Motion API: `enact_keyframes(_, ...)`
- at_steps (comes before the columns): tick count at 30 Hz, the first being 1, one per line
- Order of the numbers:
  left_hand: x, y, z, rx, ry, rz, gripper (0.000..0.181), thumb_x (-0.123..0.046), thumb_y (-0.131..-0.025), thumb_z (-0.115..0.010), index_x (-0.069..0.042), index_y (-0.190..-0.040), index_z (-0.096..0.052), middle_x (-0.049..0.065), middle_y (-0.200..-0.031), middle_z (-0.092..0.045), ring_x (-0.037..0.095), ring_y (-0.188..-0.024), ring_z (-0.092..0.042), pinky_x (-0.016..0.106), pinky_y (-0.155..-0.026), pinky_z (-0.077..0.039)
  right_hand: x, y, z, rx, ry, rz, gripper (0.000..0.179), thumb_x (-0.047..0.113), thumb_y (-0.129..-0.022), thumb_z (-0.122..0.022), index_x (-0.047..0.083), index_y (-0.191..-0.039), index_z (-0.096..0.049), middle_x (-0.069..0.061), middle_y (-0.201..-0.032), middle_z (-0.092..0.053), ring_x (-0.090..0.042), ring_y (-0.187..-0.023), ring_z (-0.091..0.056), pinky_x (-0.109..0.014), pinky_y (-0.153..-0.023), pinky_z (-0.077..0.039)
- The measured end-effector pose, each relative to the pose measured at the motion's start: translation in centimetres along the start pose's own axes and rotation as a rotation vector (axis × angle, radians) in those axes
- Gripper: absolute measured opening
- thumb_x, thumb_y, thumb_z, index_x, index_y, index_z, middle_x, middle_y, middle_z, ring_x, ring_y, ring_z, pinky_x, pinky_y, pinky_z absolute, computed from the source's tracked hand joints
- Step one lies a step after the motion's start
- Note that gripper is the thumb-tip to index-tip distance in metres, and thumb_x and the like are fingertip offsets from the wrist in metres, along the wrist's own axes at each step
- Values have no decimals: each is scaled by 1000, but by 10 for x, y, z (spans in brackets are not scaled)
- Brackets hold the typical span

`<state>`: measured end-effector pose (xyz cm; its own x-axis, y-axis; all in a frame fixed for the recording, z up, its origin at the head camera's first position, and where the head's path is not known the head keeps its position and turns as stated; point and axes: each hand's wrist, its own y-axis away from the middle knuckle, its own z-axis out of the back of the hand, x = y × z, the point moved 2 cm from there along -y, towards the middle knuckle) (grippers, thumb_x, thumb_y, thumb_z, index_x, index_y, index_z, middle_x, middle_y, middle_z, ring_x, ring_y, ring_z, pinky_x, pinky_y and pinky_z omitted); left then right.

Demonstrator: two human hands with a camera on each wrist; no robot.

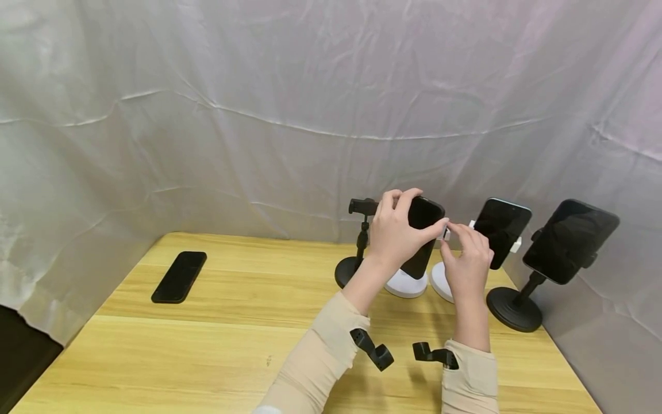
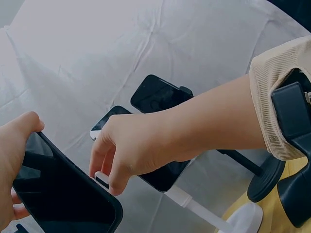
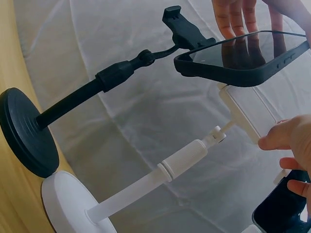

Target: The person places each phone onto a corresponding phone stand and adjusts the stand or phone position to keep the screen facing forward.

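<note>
My left hand (image 1: pixel 395 230) grips a black phone (image 1: pixel 420 261) by its edges, thumb on one side and fingers on the other. The phone is tilted, held at the white holder of a phone stand, whose round white base (image 1: pixel 405 286) stands on the table. My right hand (image 1: pixel 468 264) pinches the end of that white holder (image 3: pixel 250 114) between thumb and fingers. In the right wrist view, the phone lies just above the holder's face, with a gap showing between them. In the left wrist view, the white end piece (image 2: pixel 102 178) shows between the right fingertips beside the phone's edge.
A black stand (image 1: pixel 362 244) with no phone stands to the left. Rightward are a white stand holding a phone (image 1: pixel 504 224) and a black stand holding another phone (image 1: pixel 571 241). One more phone (image 1: pixel 179 277) lies on the table's left. Grey cloth (image 1: pixel 289 115) hangs behind.
</note>
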<state>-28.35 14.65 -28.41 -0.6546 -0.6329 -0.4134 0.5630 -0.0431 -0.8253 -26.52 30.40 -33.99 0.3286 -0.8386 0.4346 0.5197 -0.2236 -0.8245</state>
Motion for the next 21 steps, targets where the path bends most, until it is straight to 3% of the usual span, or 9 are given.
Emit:
enact_keyframes(8, -1, -7, -6, -23, 19, -16, 61, -56, -73, -76, -19, -120, -63, 6, -112, -59, 16, -92, -63, 25, -75, -54, -2, -3, 0, -2, 24, 27, 31, -2, -82, -72, 2, -113, -69, -19, -113, -67, -41, -113, -53, -60, -91, -33)
enact_keyframes(21, -7, -8, -19, 31, 61, -8, 62, -54, -75, -76, -18, -122, -62, 6, -114, -57, 16, -93, -61, 25, -76, -54, -7, -5, 6, 16, 121, 115, 26, -2, -80, -73, -4, -106, -69, -21, -111, -67, -41, -109, -52, -59, -87, -36)
